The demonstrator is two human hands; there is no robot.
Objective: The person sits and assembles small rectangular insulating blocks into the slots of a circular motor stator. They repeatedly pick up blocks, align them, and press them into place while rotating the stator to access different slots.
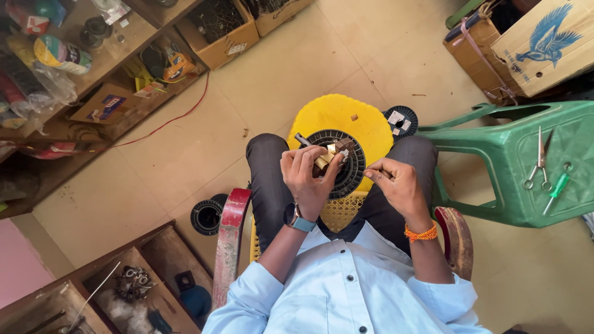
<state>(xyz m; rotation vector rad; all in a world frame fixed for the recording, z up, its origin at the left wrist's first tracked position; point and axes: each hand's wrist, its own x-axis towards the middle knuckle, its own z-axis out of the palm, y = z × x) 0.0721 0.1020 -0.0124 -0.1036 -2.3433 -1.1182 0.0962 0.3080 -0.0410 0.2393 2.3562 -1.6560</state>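
Observation:
I sit on a chair and look down at my lap. My left hand (pixel 307 175) is closed around a small brown and tan wound part (pixel 329 156) with a dark shaft sticking out to the upper left. My right hand (pixel 399 184) pinches something thin next to that part; what it pinches is too small to tell. Both hands are held over a black round spool (pixel 352 173) that lies on a yellow disc (pixel 346 117) between my knees.
A green plastic stool (pixel 526 161) to my right carries scissors (pixel 539 162) and a green-handled screwdriver (pixel 557 188). Black spools lie on the floor (pixel 207 215) (pixel 401 121). Cardboard boxes (pixel 532 43) stand at the upper right. Wooden shelves (pixel 93 68) full of parts line the left.

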